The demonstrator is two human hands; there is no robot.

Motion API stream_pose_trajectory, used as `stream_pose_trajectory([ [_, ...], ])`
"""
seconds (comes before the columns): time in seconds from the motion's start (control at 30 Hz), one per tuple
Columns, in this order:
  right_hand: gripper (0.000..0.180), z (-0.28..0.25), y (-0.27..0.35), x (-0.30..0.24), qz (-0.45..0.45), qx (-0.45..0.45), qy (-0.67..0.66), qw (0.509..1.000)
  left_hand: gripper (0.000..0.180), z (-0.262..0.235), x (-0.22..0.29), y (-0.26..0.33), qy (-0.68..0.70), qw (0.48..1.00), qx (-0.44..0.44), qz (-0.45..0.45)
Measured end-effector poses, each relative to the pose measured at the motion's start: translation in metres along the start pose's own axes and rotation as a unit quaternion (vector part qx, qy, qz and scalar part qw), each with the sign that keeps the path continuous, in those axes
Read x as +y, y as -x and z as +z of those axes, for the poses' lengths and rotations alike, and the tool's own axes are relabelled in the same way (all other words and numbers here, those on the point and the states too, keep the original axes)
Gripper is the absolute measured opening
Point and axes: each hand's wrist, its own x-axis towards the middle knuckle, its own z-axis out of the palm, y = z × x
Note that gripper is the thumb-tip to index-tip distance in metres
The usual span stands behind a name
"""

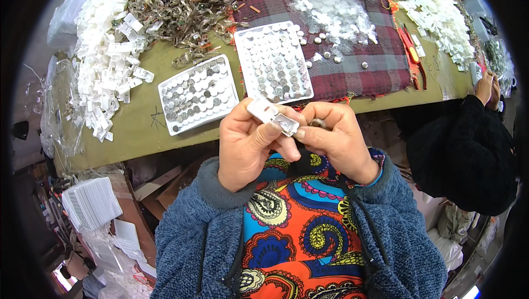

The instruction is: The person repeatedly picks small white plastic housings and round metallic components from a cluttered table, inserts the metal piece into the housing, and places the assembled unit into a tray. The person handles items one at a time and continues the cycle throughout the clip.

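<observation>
The left hand (242,147) pinches an opened white plastic casing (263,110), above the lap at the table's edge; the right hand (340,134) steadies its far end by the fingertips and grips a small dark coil (317,123). From left to right on the olive table (135,139): a heap of glossy, oblong white pieces (107,62); a tangle of brownish looped strands (187,4); two white trays, one smaller (205,119), one larger (300,97), set with round discs; a frayed plaid cloth (380,70) bearing clear, thin flakes (336,10); red-handled pliers (409,45). Fingers partly cover the casing; its contents are unclear. The tangle is cut off above. At right, a co-worker's black sleeve (463,156) shows; I cannot tell what those hands hold.
</observation>
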Motion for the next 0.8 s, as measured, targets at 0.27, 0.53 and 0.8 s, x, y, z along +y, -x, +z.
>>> stream_pose_trajectory([
  [0.27, 0.018, 0.012, 0.001, 0.009, -0.398, 0.121, 0.354, 0.838, 0.027, -0.003, -0.008, 0.006, -0.028, 0.994, 0.085, -0.067],
  [0.53, 0.019, 0.015, -0.001, 0.014, -0.340, 0.127, 0.427, 0.828, 0.026, 0.005, -0.006, 0.016, -0.183, 0.976, 0.078, -0.091],
  [0.8, 0.010, -0.010, -0.013, 0.003, -0.381, 0.199, 0.416, 0.801, 0.023, -0.003, 0.001, 0.007, -0.129, 0.978, 0.071, -0.146],
])
